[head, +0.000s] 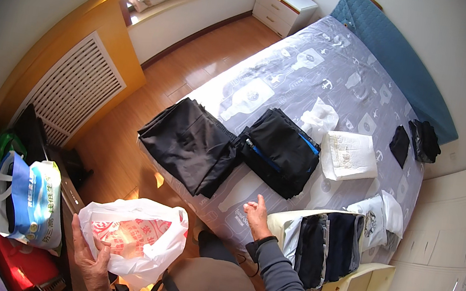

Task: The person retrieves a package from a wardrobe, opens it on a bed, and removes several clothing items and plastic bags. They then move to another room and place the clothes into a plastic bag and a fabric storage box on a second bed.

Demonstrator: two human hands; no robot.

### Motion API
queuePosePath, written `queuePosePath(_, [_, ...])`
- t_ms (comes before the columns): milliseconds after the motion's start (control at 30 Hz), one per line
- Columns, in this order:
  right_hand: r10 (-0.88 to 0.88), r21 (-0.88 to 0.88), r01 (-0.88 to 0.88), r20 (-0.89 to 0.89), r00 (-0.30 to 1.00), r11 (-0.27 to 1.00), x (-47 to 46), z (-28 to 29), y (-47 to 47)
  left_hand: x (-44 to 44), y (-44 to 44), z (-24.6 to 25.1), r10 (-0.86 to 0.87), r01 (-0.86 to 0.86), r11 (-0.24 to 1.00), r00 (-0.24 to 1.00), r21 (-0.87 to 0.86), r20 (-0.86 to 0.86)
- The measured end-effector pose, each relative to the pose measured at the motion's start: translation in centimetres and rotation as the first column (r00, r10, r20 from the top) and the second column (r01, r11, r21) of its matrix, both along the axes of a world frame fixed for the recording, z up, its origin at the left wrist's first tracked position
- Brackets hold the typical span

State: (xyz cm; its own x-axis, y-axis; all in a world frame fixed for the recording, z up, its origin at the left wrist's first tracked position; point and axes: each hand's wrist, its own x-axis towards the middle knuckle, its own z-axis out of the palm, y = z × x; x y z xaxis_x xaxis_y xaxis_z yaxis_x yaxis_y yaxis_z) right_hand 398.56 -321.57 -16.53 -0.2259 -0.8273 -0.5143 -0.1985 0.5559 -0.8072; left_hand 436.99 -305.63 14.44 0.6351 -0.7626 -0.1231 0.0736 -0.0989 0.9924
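My left hand grips the rim of a white plastic bag with red print, held with its mouth spread wide at the bed's near side. Nothing is held in my right hand, which hovers at the bed's edge with the index finger extended. Beyond it lie a stack of folded black garments with blue trim and a folded dark garment. A cream fabric storage box beside my right wrist holds upright rows of folded dark clothes.
An open, cream box stands right, before a white dresser. On the bed are a white package, a crumpled plastic bag and small black garments. A printed shopping bag stands left.
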Motion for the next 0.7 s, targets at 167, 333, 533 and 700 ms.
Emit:
queuePosePath(167, [-0.027,-0.044,0.025,-0.049,0.998,0.999,-1.9,0.0,-5.1,-0.9,-9.6,4.6,-0.009,0.004,1.000,0.955,0.017,0.295])
queuePosePath(333, [-0.019,0.015,0.018,0.061,0.998,1.000,-1.4,0.5,-7.7,-1.9,-18.2,6.5,-0.148,0.225,0.974,0.709,-0.023,0.689])
queuePosePath(533, [0.055,0.240,-0.148,0.356,0.933,0.959,2.4,-0.6,-7.9,-2.2,-26.0,5.6,-0.130,0.285,0.956,0.613,-0.065,0.779])
queuePosePath(700, [0.002,0.365,-0.165,0.408,0.913,0.916,7.5,-0.5,-8.7,-1.7,-29.9,5.2,-0.052,0.255,0.954,0.662,-0.159,0.748])
